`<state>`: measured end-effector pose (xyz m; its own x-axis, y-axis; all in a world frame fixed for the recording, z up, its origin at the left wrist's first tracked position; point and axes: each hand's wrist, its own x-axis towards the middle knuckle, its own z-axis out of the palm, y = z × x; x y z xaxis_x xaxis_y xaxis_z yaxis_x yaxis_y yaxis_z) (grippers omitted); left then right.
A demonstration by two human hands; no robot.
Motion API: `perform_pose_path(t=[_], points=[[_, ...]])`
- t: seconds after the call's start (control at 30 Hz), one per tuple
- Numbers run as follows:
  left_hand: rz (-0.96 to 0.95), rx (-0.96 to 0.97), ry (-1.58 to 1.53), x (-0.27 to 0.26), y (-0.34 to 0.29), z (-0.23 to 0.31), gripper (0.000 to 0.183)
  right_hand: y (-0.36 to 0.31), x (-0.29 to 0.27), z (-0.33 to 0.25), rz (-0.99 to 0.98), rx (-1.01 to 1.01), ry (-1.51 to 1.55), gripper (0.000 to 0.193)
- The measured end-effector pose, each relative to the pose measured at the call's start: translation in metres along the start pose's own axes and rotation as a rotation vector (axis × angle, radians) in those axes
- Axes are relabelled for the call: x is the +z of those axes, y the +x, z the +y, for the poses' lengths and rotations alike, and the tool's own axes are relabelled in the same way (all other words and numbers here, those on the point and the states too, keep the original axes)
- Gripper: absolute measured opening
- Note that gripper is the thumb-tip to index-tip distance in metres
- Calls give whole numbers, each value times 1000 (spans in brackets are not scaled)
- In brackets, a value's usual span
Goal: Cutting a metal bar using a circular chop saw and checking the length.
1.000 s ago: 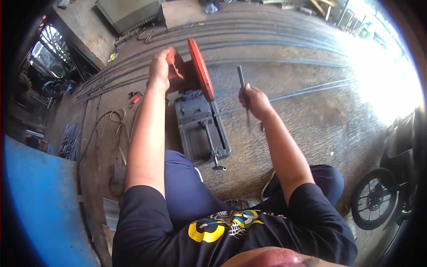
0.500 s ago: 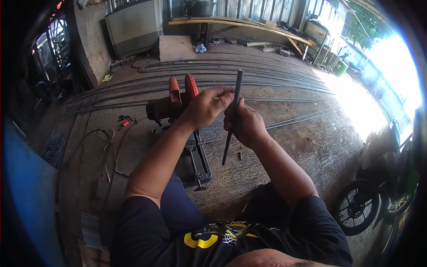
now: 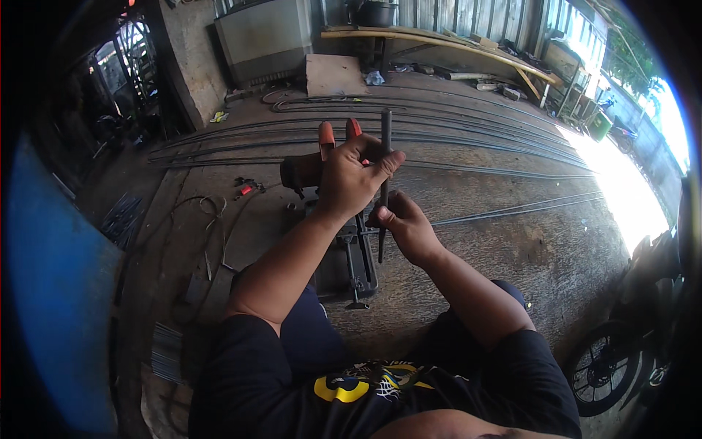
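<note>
A short dark metal rod (image 3: 386,128) stands nearly upright in front of me. My left hand (image 3: 357,177) is closed around its upper middle, the thumb lying across the rod and most fingers hidden behind it. Lower down, my right hand (image 3: 409,228) grips the rod too, and its narrower lower end pokes out below. Just beyond and below my left hand is a cut-off saw with an orange-red guard (image 3: 327,137), a dark motor housing (image 3: 296,171) and a black base (image 3: 340,274). My left hand and forearm cover part of it.
Long thin metal rods (image 3: 475,133) lie across the floor beyond the saw. A cable (image 3: 219,227) loops at the left near a small red object (image 3: 246,190). Cut rods (image 3: 167,351) lie lower left; a motorcycle wheel (image 3: 603,366) stands lower right. A bench (image 3: 439,42) runs along the back.
My left hand has closed further around the rod, while my right hand sits lower on it. The rod is more upright. The whole view has swung, shifting the background rightward.
</note>
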<state>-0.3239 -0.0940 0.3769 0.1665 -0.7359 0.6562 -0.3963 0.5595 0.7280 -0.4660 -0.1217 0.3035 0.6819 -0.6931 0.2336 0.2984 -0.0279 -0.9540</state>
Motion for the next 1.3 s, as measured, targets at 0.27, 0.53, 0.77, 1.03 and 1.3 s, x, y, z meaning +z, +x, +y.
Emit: perform_pose_path(t=[0.27, 0.53, 0.77, 1.03, 1.3], points=[[186, -80, -644, -1, 5, -18, 23, 17, -20, -37, 345, -181, -701, 8], [17, 35, -1390, -20, 17, 18, 105, 2, -28, -96, 381, -451, -964, 8], [68, 129, -1321, -35, 23, 33, 105, -1, -13, -95, 268, -335, -972, 12], [54, 128, -1301, -30, 21, 38, 109, 3, -8, -87, 196, -244, -897, 21], [26, 122, -1318, -35, 21, 35, 113, 6, -7, -86, 189, -234, -881, 22]])
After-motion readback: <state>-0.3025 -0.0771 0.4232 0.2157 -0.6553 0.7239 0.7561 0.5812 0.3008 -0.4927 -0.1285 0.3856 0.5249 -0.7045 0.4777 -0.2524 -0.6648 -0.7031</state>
